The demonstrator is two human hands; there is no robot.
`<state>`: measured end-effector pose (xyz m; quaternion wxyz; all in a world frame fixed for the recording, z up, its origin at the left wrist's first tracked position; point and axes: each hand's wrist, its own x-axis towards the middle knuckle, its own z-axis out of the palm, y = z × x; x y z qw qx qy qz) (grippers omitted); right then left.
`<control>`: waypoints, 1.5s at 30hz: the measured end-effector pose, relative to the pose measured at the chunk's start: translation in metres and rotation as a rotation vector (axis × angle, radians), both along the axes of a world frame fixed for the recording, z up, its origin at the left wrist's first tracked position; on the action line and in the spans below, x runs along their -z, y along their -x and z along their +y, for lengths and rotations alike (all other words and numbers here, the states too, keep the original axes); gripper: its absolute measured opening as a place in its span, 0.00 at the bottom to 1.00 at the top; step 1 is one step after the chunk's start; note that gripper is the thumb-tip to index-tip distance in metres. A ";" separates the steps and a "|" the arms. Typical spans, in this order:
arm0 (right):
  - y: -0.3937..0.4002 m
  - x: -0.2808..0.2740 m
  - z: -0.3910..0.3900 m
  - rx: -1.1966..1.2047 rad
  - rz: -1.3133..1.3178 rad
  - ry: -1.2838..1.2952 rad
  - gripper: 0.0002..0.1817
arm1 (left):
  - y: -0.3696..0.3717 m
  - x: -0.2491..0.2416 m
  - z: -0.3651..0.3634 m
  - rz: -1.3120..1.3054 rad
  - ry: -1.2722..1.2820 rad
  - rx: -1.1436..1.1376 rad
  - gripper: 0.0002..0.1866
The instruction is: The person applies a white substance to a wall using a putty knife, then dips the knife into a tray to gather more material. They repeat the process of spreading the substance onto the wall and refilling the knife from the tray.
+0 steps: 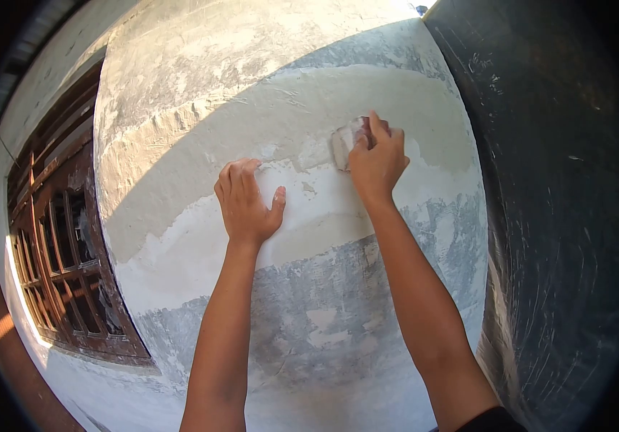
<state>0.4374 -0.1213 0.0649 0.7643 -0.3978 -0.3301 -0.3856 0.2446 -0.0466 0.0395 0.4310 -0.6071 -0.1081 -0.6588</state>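
Note:
Both my arms reach up to a wall coated in patches of white and grey plaster. My right hand grips a small scraper with a pale, plaster-smeared blade held against the wall. To its left, my left hand rests on the wall over the white plaster, fingers bent and apart, thumb out to the side, with white residue on the fingertips. It holds nothing. Between the hands the plaster has a ragged edge where white meets grey-beige.
At the left is a brown wooden window frame with slats. A dark sheet or panel stands along the right side, close to the wall's edge. Sunlight falls across the upper left of the wall.

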 end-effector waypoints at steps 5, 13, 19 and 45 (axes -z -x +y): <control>-0.004 0.010 0.005 -0.012 -0.010 0.169 0.24 | -0.001 0.000 0.000 0.000 0.008 -0.009 0.28; 0.015 0.008 0.008 -0.117 -0.184 0.171 0.24 | -0.001 0.000 -0.002 0.011 0.018 -0.024 0.29; -0.013 -0.003 0.000 -0.137 0.050 -0.016 0.24 | -0.001 0.002 -0.002 0.006 0.015 -0.019 0.29; -0.101 0.127 -0.056 -0.272 -0.071 0.270 0.27 | -0.086 0.096 -0.051 0.204 0.130 0.165 0.21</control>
